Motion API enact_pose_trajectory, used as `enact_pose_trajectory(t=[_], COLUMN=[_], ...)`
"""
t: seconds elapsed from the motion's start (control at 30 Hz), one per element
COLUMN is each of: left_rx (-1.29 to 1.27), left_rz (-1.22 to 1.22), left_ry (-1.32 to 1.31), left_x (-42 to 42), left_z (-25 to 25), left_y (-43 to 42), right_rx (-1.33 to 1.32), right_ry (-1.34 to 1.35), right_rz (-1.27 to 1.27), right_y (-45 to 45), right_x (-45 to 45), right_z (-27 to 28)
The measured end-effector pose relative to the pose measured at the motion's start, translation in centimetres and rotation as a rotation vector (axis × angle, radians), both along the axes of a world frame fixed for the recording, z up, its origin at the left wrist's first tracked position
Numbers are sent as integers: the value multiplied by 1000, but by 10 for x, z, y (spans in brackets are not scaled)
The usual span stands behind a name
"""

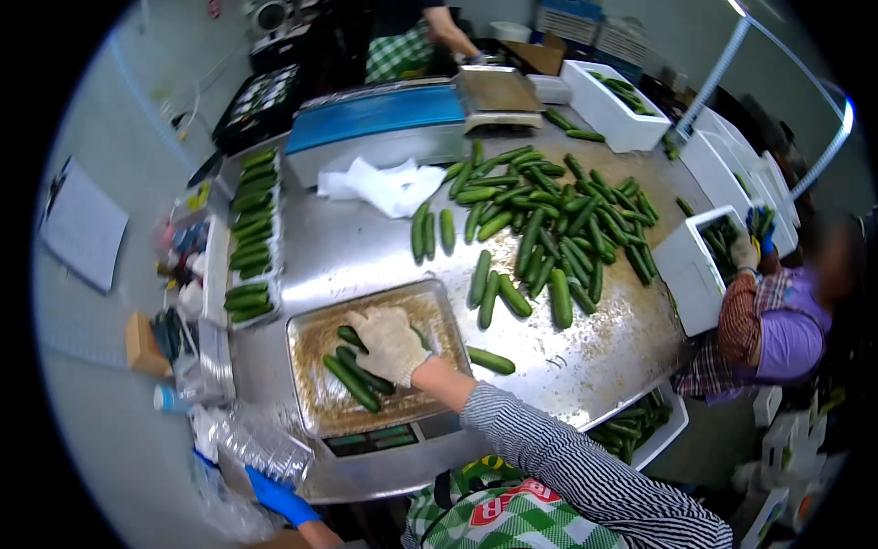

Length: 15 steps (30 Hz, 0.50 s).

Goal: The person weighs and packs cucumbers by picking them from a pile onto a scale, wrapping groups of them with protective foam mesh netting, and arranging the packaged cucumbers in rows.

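My right hand (389,348), in a cream knitted glove, reaches over the metal pan of a weighing scale (315,407). Its fingers curl down on a cucumber (350,339), and a bit of green shows past the hand's other side. Two more cucumbers (351,382) lie side by side in the pan, just below the fingers. At the table's near left corner, my left hand (279,497) wears a blue glove. It grips the lower edge of a clear plastic tray (265,446); some of its fingers are hidden.
A big pile of cucumbers (558,215) covers the table's middle and right. Filled trays (251,238) line the left edge. White cloth (389,186) lies by a blue-topped box (375,119). At right, a co-worker (777,320) reaches into a foam box (686,274); another person (448,32) stands opposite.
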<state>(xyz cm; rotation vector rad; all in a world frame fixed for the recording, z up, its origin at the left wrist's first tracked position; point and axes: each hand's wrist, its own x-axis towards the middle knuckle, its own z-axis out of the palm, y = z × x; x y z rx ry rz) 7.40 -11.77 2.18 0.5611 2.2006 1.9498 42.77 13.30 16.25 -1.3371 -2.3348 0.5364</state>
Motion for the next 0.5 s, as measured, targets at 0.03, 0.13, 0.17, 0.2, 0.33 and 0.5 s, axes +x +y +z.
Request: enact_pose_trajectory(t=[0.03, 0.13, 0.17, 0.2, 0.33, 0.5], left_rx=[8, -16, -23, -28, -170, -268], left_rz=[-3, -67, -130, -189, -135, 30], left_ry=[-115, -118, -25, 69, 231, 231], left_x=[13, 44, 35, 35, 64, 150], left_z=[23, 69, 64, 65, 83, 152], left_y=[16, 37, 38, 41, 67, 101], right_rx=[-107, -271, -228, -319, 1, 71], right_ry=[265, 641, 685, 805, 308, -119], right_rz=[-18, -241, -358, -451, -654, -400], right_y=[4, 5, 12, 17, 63, 93], right_x=[8, 56, 74, 98, 196, 275], right_z=[2, 32, 29, 45, -32, -62])
